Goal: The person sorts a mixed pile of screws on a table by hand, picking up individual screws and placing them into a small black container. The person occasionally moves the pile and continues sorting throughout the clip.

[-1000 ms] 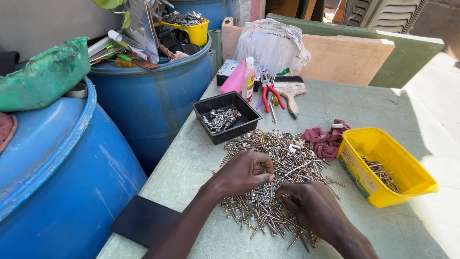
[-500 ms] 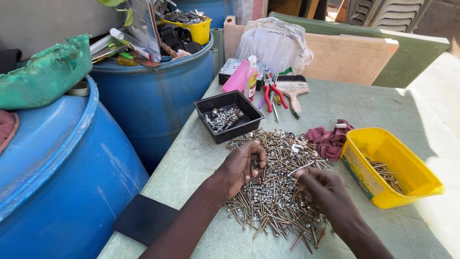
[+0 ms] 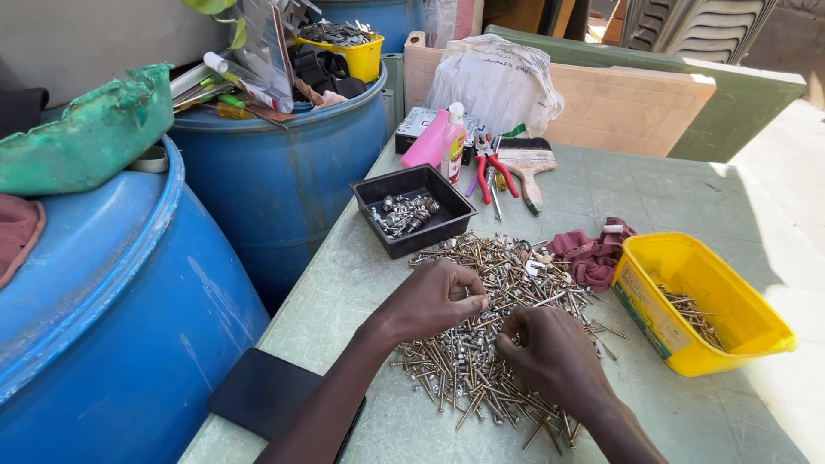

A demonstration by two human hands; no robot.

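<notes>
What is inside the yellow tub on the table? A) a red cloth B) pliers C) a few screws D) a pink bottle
C: the yellow tub holds only a few screws on its bottom, to the right of the big screw pile that both hands are picking through.

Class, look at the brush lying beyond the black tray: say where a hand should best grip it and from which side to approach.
Probably grip the brush by its wooden handle, which points toward the person and tapers below the wide bristle head. Come from above on the right side: the table is bare there, while the red pliers lie close along its left.
</notes>
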